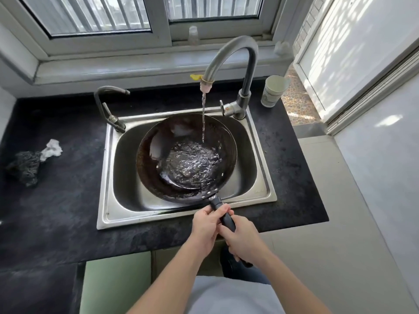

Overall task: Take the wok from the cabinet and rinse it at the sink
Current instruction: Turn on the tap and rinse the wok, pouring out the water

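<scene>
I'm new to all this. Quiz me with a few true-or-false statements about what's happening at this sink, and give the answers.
1. Water runs from the tall faucet into the wok. True.
2. Only one hand holds the wok. False: the left hand and the right hand both grip its handle.
3. A paper cup stands on the counter, right of the tall faucet. True.
4. The wok is upside down. False: it faces up over the sink, with water pooling inside it.
5. A dark scrubber lies inside the basin. False: the scrubber lies on the counter, left of the sink.
</scene>
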The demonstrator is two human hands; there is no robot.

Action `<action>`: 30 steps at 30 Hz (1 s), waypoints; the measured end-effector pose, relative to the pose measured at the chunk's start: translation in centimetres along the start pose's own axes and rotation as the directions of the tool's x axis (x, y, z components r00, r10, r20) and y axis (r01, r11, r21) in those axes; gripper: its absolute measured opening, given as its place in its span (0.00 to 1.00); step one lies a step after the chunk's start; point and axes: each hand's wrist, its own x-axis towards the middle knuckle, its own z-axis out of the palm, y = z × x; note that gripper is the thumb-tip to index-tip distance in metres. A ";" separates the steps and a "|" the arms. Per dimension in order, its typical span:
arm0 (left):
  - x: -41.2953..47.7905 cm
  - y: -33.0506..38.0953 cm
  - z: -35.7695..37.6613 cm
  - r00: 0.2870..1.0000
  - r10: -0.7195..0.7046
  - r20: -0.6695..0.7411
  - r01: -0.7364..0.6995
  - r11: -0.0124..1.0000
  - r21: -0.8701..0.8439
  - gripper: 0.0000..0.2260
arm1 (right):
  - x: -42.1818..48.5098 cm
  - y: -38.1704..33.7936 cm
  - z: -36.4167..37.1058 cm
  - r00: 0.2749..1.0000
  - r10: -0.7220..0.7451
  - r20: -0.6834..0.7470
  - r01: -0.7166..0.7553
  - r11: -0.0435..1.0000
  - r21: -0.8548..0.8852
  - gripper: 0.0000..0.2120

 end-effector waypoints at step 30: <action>-1.0 0.0 -2.2 0.994 0.058 -0.096 -0.049 0.994 0.096 0.08 | -0.8 -0.2 2.2 0.998 -0.008 0.069 -0.003 0.988 0.153 0.07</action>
